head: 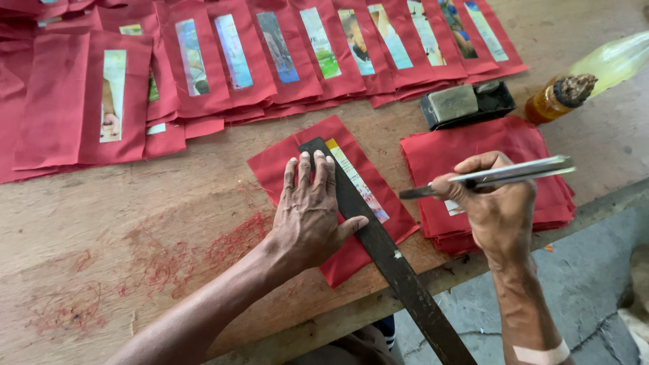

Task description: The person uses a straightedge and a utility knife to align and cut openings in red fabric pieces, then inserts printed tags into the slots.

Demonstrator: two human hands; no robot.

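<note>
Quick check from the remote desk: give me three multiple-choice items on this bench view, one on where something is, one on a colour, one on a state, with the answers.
1. Where does the dark ruler lie?
A. across the red cloth piece under the left hand
B. on the floor
C. on the black tray

2. What colour is the cloth stack beside the right hand?
A. blue
B. red
C. white

3. What is the state of the right hand?
A. flat and empty
B. gripping a slim metal tool
C. holding the bottle

Answers: 1 A, the left hand presses the ruler onto that piece; 2 B, the stack is red throughout; 3 B, fingers are closed around the tool.
</note>
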